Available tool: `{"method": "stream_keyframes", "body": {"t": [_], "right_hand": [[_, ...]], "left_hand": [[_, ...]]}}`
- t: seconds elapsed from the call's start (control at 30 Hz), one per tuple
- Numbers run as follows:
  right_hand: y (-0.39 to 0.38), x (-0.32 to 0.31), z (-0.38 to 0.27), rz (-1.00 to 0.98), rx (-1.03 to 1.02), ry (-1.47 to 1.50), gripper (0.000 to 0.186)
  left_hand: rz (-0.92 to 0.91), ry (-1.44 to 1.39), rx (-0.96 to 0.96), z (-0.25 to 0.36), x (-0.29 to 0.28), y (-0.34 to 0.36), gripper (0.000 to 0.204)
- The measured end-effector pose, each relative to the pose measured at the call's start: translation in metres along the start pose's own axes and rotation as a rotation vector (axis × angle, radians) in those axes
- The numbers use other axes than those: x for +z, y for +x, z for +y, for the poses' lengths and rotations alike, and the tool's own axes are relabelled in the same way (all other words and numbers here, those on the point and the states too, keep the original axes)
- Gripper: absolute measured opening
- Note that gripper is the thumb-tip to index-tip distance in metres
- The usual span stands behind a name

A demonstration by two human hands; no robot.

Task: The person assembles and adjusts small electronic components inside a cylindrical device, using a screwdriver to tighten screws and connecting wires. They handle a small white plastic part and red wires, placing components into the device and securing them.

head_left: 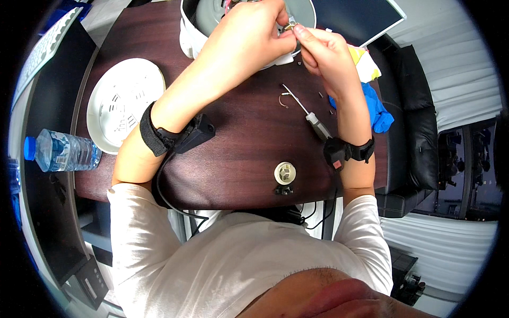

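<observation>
My left hand [260,34] and my right hand [326,58] meet over an open white round appliance [188,37] with a grey inner plate [214,13] and wiring at the top centre. Both have closed fingers pinching a small clear-and-metal part [291,24], perhaps a connector; its exact shape is too small to tell. Below them lie a screwdriver [318,124] and a small bent wire piece [283,102]. A cream round cap [284,173] sits near the front edge beside a small black part [283,189].
A white slotted round cover [124,106] lies at left, beside a water bottle [66,151]. Blue cloth [375,108] and yellow-white cloth [366,63] lie at right, near a black monitor [366,18] and black sofa [416,122]. Wrist devices with cables are strapped on both forearms.
</observation>
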State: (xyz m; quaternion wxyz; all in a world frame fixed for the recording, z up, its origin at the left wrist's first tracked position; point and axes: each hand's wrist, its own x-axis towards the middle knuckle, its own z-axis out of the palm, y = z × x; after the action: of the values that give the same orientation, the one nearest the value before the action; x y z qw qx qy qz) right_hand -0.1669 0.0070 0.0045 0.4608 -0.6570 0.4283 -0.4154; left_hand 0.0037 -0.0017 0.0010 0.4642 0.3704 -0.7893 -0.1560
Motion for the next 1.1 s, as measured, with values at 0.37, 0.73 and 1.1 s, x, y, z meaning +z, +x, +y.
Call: {"method": "stream_keyframes", "body": {"t": [0.37, 0.73, 1.1], "right_hand": [[-0.002, 0.003, -0.005, 0.073, 0.018, 0.071, 0.019], [-0.005, -0.005, 0.004, 0.042, 0.049, 0.072, 0.022], [0.021, -0.023, 0.0, -0.106, 0.02, 0.0, 0.025]], "left_hand": [[0.043, 0.05, -0.018, 0.003, 0.002, -0.003, 0.024], [0.07, 0.015, -0.072, 0.005, 0.01, -0.004, 0.028], [0.039, -0.016, -0.144, 0.002, 0.01, -0.003, 0.026]]}}
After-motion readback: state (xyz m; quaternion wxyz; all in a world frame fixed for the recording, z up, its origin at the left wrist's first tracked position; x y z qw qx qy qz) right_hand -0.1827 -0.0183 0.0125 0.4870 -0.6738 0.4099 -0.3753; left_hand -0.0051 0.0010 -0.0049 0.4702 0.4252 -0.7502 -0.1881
